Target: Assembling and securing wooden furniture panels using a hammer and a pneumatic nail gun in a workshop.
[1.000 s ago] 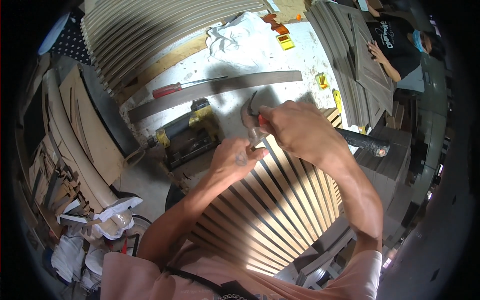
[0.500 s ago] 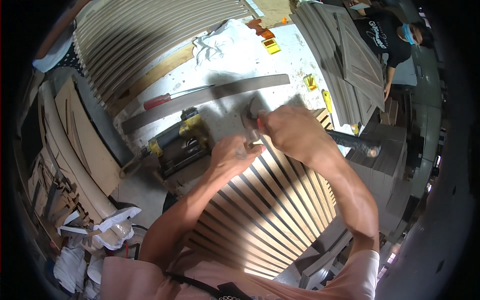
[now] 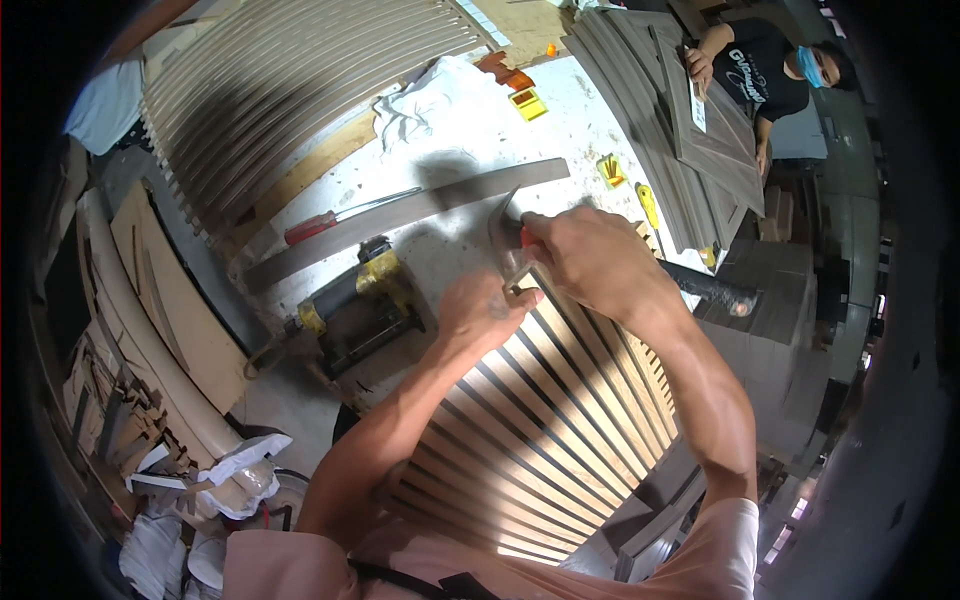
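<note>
My right hand (image 3: pixel 605 262) is closed round a hammer (image 3: pixel 715 288); its dark handle end sticks out to the right, and the curved metal head (image 3: pixel 505 228) is left of my knuckles, near my left hand. My left hand (image 3: pixel 485 312) is closed at the far corner of a slatted wooden panel (image 3: pixel 545 425), thumb on the end of a slat and fingertips mostly hidden. The panel has light wood strips with dark gaps and slopes toward my body. Whether the hammer head touches the slat I cannot tell.
A yellow-and-black nail gun (image 3: pixel 360 295) lies left of my hands. Beyond are a long grey-brown strip (image 3: pixel 430 205), a red-handled screwdriver (image 3: pixel 312 228), a white cloth (image 3: pixel 435 105) and a yellow cutter (image 3: pixel 648 205). Stacked panels (image 3: pixel 640 120) stand far right beside a person (image 3: pixel 765 80).
My left hand and the panel corner have shifted slightly right. The hammer head has tilted a little. At far right, the other person's hand has come onto the stacked panels.
</note>
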